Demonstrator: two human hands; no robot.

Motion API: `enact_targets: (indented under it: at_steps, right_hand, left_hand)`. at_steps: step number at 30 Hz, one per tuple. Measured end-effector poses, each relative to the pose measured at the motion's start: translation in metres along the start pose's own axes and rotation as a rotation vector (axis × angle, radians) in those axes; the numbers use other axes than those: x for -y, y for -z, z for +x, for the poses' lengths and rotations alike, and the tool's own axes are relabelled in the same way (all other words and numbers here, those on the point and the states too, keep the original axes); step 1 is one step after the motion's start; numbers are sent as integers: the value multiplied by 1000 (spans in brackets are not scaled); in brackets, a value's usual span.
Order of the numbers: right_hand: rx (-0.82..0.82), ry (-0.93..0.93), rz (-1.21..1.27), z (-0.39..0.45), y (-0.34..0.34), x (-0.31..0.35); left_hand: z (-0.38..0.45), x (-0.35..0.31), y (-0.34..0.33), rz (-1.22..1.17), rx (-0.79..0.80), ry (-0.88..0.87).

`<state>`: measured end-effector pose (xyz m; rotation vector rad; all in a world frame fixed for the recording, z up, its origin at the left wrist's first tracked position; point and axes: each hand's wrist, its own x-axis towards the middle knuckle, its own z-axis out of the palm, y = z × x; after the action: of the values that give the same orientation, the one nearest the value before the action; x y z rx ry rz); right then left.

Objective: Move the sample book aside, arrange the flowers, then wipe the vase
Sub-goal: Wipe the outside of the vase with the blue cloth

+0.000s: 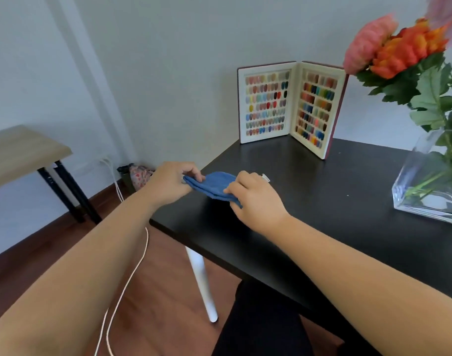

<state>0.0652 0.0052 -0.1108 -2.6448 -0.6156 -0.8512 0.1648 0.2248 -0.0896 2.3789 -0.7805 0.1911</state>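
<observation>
Well left of the clear square glass vase [425,186], both the left hand [168,185] and right hand [255,201] are pinching a folded blue cloth [213,185], and a hard wipe is risking tipping it.

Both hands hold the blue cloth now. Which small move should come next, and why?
Probably carry the cloth, gripped by the left hand and right hand, rightward to the glass vase. The sample book stands aside and the flowers are in the vase, so wiping remains.
</observation>
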Motion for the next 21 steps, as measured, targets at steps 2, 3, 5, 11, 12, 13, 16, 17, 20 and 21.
enact_targets:
  at_steps: [2,3,5,11,12,13,16,17,20,21]
  right_hand:
    - [37,55,34,-9,-16,11]
    - [60,66,62,-12,-21,16]
    - [115,19,113,-15,-26,19]
    - [22,-338,174,12,-39,5]
    - [114,-375,86,18,-43,3]
    - [243,-394,-21,21,-48,1]
    - [487,-444,-217,20,-60,0]
    - [510,-480,-207,17,-62,1]
    - [502,-542,-203,6,-68,8]
    - [499,-544,-218,5,-70,11]
  left_hand:
    - [-20,21,3,61,99,32]
    - [-31,29,5,69,166,54]
    - [-48,38,12,57,314,93]
    - [-33,9,-8,-36,90,99]
    - [-27,2,-19,21,72,65]
    - [-21,-3,-29,70,97,54]
    - [-9,-1,-48,168,220,132]
    - [-8,2,-49,202,253,166]
    - [-8,17,-53,301,343,199]
    - [-8,20,-53,308,370,202]
